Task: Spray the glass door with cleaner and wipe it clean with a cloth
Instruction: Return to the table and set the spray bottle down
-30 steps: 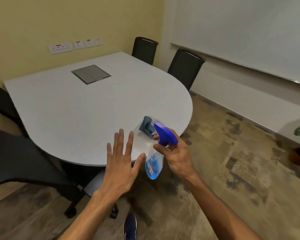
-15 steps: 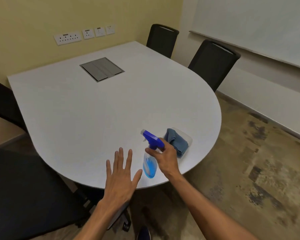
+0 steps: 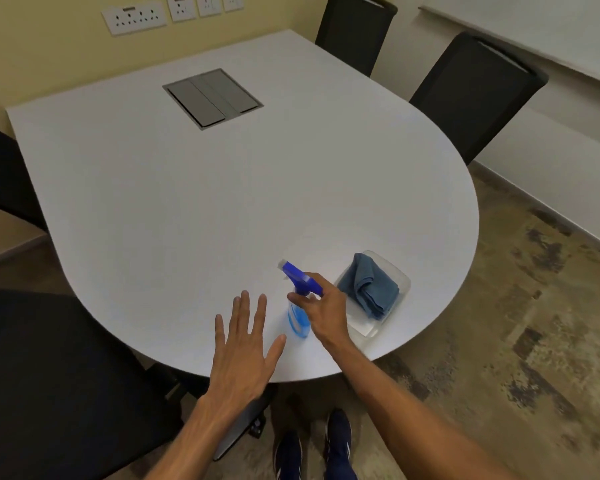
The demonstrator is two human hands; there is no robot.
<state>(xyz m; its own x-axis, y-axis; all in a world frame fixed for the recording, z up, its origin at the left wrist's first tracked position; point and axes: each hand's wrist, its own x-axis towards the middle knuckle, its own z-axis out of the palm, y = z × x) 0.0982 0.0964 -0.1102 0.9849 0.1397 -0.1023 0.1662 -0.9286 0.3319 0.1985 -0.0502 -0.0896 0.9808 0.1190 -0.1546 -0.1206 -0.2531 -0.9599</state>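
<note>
A clear spray bottle [image 3: 297,317] with blue liquid and a blue trigger head stands at the near edge of the white table [image 3: 194,202]. My right hand [image 3: 321,311] grips its neck just under the trigger head. A folded blue cloth [image 3: 368,285] lies in a clear plastic tray [image 3: 400,282] right beside the bottle, on its right. My left hand [image 3: 243,348] hovers over the table edge to the left of the bottle, fingers spread and holding nothing. No glass door is in view.
Black chairs stand at the far side [image 3: 355,29], far right [image 3: 475,91], left [image 3: 4,174] and near left [image 3: 59,386] of the table. A grey cable hatch [image 3: 212,97] is set into the tabletop. Patterned floor [image 3: 516,323] lies to the right. My shoes [image 3: 312,448] show below.
My right hand has carried the spray bottle from beyond the table edge to over the table, next to the tray. The view has moved closer to the table.
</note>
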